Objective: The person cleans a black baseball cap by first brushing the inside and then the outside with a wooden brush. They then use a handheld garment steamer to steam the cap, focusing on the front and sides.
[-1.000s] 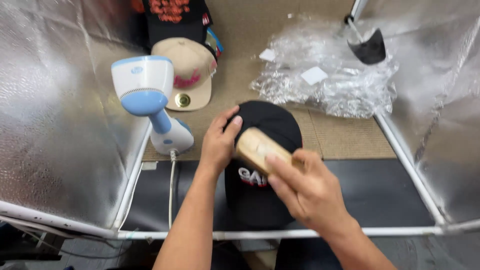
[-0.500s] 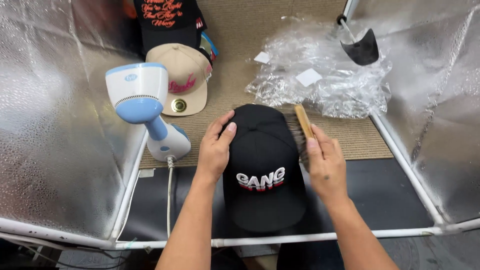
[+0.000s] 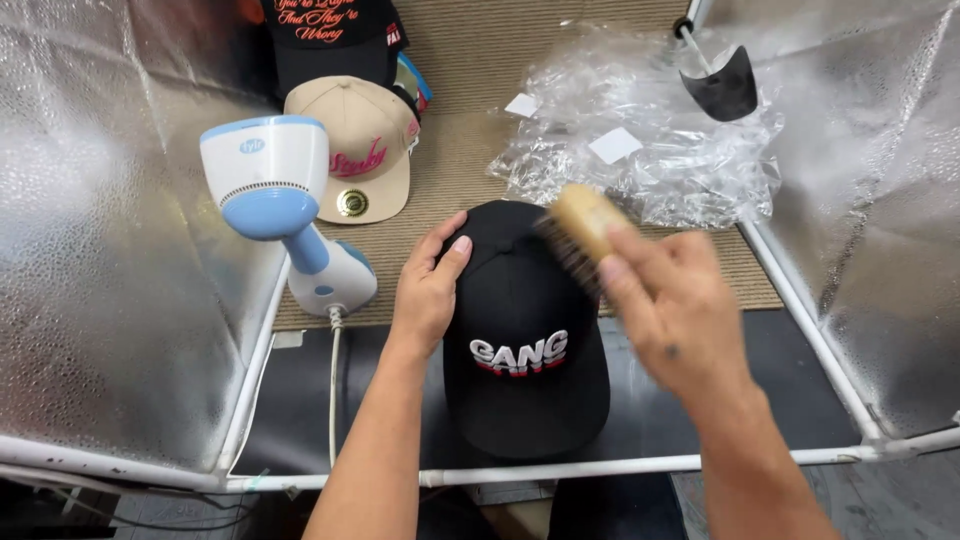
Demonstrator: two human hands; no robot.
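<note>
A black cap [image 3: 525, 340] with white and red lettering on its front lies crown-up in the middle, its brim towards me. My left hand [image 3: 428, 285] rests flat on the cap's left side, fingers spread over the crown. My right hand [image 3: 675, 305] grips a wooden brush [image 3: 580, 228] with dark bristles, which touches the upper right of the crown. The right hand is blurred by motion.
A white and blue handheld steamer [image 3: 280, 205] stands at the left with its cord trailing forward. A beige cap [image 3: 358, 150] and a black cap [image 3: 330, 35] lie behind it. Crumpled clear plastic bags [image 3: 650, 140] lie at the back right. Silver reflective walls [image 3: 90, 240] enclose both sides.
My right hand has swung the brush from the cap's right edge up onto the crown. The left hand has stayed on the cap's left side.
</note>
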